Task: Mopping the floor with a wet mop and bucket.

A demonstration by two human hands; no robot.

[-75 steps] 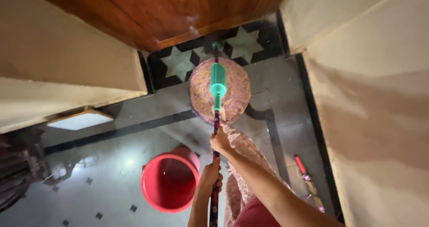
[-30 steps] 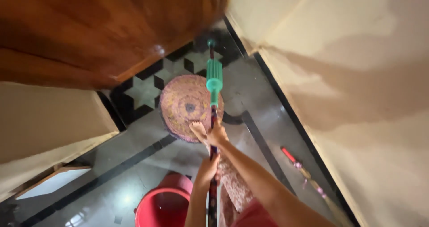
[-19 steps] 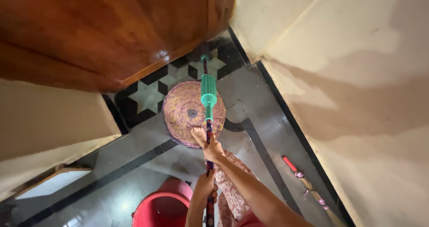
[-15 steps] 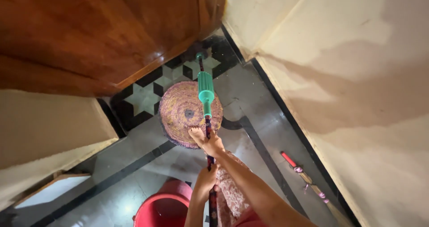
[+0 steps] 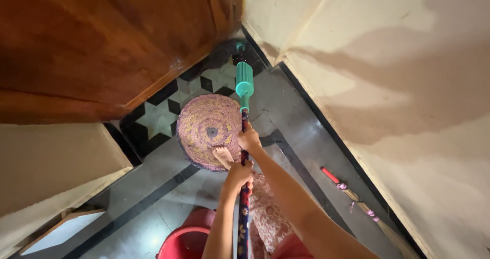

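Two hands gripping a mop handle.
Right hand (image 5: 249, 139) and left hand (image 5: 239, 175) wrap the mop handle (image 5: 244, 203); round mat (image 5: 208, 130) just left.

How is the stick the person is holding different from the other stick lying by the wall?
The mop stick stands slanted in the left hand and right hand; the broom lies flat on the floor, untouched. The mop stick has a green sleeve; the broom has a red end. Both are long and thin.
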